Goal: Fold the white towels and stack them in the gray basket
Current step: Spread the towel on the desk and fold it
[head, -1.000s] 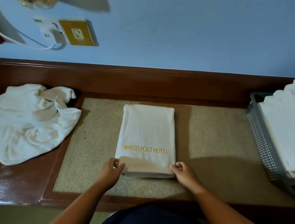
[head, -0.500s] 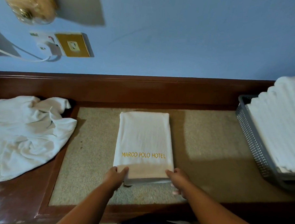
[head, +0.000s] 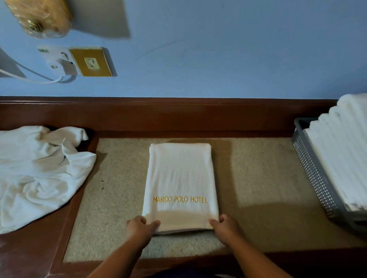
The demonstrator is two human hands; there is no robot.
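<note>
A folded white towel (head: 180, 180) with gold "MARCO POLO HOTEL" lettering lies lengthwise on the beige inlay of the wooden table. My left hand (head: 139, 228) pinches its near left corner, thumb on top. My right hand (head: 226, 228) grips its near right corner the same way. A gray perforated basket (head: 315, 176) stands at the right edge, stacked high with folded white towels (head: 350, 154). A crumpled pile of unfolded white towels (head: 34, 174) lies at the left.
The dark wooden table (head: 179, 117) has a raised back rail against a blue wall. A wall socket with a plugged white cable (head: 80, 63) sits up left, below a wrapped lamp shade (head: 36, 10). Beige inlay (head: 260, 180) separates towel and basket.
Both hands have closed onto the towel's near corners, the thumbs now lying on top. The view has tilted, bringing more of the basket's stack into sight.
</note>
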